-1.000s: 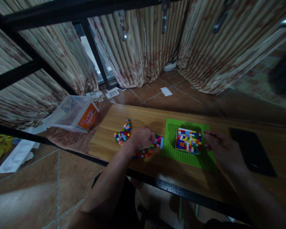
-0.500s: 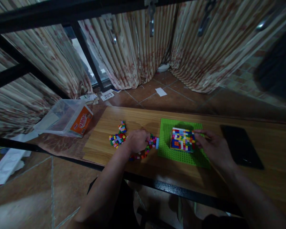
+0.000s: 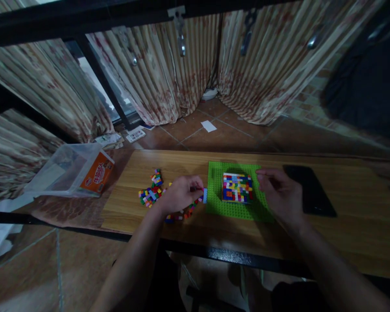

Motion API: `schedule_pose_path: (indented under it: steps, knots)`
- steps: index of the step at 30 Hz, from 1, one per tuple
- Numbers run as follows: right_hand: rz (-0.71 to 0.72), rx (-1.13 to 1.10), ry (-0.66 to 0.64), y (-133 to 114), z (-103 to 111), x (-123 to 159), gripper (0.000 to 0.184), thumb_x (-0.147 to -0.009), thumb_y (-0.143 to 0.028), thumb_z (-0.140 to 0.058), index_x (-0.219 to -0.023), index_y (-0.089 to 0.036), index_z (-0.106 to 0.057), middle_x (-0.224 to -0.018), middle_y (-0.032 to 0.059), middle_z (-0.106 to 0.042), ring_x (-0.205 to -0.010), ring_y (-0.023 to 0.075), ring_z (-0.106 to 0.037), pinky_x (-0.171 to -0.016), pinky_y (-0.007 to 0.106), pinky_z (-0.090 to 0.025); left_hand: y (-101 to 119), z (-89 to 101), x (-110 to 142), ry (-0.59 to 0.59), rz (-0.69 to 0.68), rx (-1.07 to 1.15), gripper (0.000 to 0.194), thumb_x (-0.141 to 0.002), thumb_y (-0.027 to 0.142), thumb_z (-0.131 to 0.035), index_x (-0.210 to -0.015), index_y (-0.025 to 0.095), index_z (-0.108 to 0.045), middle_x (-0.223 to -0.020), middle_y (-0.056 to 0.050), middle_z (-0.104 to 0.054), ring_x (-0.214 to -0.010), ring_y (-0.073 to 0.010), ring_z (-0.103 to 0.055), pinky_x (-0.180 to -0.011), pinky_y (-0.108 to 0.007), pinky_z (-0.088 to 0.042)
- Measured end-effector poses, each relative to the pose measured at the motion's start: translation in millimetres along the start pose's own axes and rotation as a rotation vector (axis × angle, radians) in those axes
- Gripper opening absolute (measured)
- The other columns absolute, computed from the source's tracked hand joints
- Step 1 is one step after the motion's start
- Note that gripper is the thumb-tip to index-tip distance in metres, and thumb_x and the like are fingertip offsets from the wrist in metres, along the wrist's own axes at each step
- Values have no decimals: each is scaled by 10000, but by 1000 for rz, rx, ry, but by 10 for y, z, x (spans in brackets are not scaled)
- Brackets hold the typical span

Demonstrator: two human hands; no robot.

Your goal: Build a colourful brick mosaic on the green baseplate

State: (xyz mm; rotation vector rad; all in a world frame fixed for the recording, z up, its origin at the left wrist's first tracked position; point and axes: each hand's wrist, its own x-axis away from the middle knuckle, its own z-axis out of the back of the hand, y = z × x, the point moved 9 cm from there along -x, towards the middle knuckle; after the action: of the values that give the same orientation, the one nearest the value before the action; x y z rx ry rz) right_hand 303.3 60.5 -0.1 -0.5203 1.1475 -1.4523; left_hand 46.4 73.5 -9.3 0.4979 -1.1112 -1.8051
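Left hand [image 3: 180, 193]: fingers drawn close to the thumb at the loose bricks [image 3: 147, 197], near a light-blue brick [image 3: 205, 197]; from my end I cannot tell whether a piece sits between them.
Right hand [image 3: 282, 195]: fingers curled with the thumb near the forefinger, just beside the brick block [image 3: 235, 188]; I cannot tell if anything is pinched there.
Brick block: multicoloured, on the green baseplate [image 3: 214, 212], which lies on the tabletop [image 3: 126, 216].
Handling: sorting through such small bricks, I judge, goes best with one piece pinched by its sides, studs free; I'd keep the right fingers from nudging the block.
Clear bin [image 3: 78, 151]: beyond the tabletop's left end, an orange label [image 3: 96, 175] on its side. I see a pale patch there, but can't tell whether it lies inside.
Loose bricks: in no container, clumped straight on the wood.
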Motion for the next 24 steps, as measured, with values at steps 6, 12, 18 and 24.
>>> schedule_pose_path:
  steps: [6, 12, 18, 24]
  knots:
    - [341, 12, -202, -511, -308, 314, 120, -860, -293, -630, -954, -264, -699, -931, 33, -702, -820, 184, -658, -759, 342, -531, 13, -330, -119, 89, 103, 563, 180, -766, 266, -685, -884, 133, -657, -683, 24, -606, -594, -85, -528, -605, -223, -429]
    - [469, 7, -334, -617, -491, 456, 171, -885, -238, -621, -1046, -268, -669, -941, 38, -699, -863, 175, -664, -748, 316, -543, 54, -552, -151, 37, 175, 737, 319, -693, 396, -768, -810, 113, -679, -645, 10, -624, -561, -81, -536, -612, -235, -447]
    - [474, 3, -356, -651, -534, 490, 142, -906, -251, -594, -1019, -268, -680, -929, 37, -711, -854, 176, -670, -757, 320, -545, 40, -602, -166, 76, 156, 755, 336, -673, 432, -783, -734, 124, -665, -627, 23, -608, -567, -76, -522, -616, -225, -443]
    - [333, 24, -259, -456, -279, 238, 119, -885, -319, -615, -930, -280, -718, -942, 34, -709, -881, 198, -666, -806, 374, -549, -6, -600, -189, 134, 166, 640, 355, -787, 489, -656, -738, 137, -647, -683, -2, -634, -591, -92, -541, -602, -231, -449]
